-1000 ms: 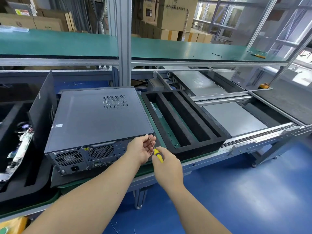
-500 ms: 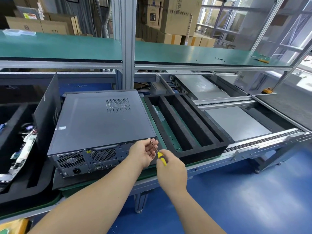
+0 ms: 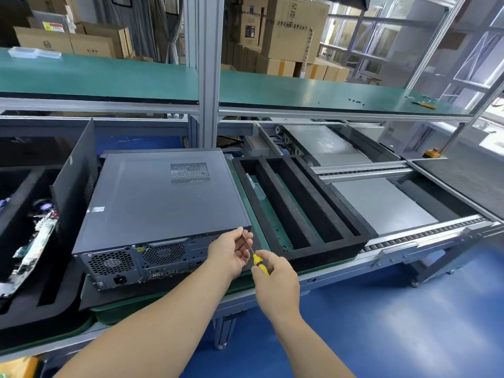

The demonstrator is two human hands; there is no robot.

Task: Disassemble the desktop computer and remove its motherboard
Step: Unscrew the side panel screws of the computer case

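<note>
At the far left of the workbench (image 3: 163, 306) lies a black foam tray (image 3: 24, 301) with a circuit board (image 3: 32, 249) leaning inside it. Next to it a dark side panel (image 3: 75, 186) stands upright, just beside the desktop computer (image 3: 161, 205). The computer lies flat near the front edge, cover closed, its rear face with fans and ports toward the person. At its rear right corner the left hand (image 3: 227, 253) pinches the thin metal shaft of a screwdriver (image 3: 255, 256) with curled fingers. The right hand (image 3: 275, 282) is closed around the yellow handle. Further right sits an empty black foam tray with slots (image 3: 297, 208).
</note>
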